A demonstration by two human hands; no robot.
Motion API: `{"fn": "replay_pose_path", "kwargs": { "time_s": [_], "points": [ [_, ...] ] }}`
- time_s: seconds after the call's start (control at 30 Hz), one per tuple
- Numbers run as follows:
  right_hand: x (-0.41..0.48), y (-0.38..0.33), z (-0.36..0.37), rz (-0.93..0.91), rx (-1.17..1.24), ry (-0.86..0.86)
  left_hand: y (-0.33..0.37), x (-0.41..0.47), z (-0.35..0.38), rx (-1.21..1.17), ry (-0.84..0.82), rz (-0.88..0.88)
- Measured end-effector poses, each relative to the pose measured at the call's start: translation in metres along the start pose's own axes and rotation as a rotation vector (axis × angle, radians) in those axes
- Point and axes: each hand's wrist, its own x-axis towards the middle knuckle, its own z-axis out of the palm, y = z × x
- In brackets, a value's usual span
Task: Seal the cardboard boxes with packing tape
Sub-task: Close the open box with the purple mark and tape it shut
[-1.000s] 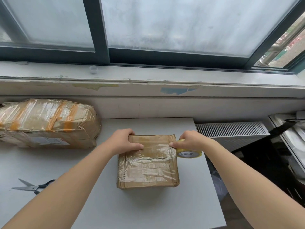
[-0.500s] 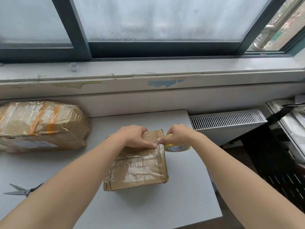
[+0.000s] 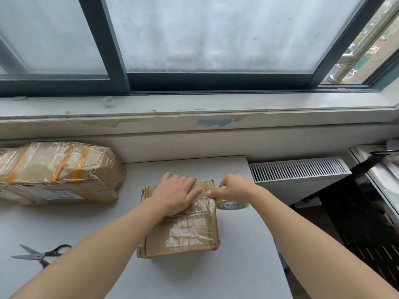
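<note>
While the left hand (image 3: pixel 176 194) presses flat, fingers straight, on the small cardboard box (image 3: pixel 183 227) in the middle of the white table (image 3: pixel 237 266), the right hand (image 3: pixel 232 186) grips the packing tape roll (image 3: pixel 232 205) at the box's right edge, near its far corner.

We held both bare arms forward, left hand (image 3: pixel 176 194) flat with fingers straight, right hand (image 3: pixel 232 187) curled in a pinch.

plain room: window (image 3: pixel 216 35), radiator (image 3: pixel 298 169), grey table (image 3: pixel 216 277).
</note>
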Motion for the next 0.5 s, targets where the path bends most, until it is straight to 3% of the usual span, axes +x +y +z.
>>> {"fn": "replay_pose_path", "kwargs": {
  "time_s": [0.5],
  "points": [
    [0.002, 0.002, 0.007, -0.019, -0.003, 0.019, 0.032, 0.009, 0.018, 0.085, 0.112, -0.088]
  ]
}}
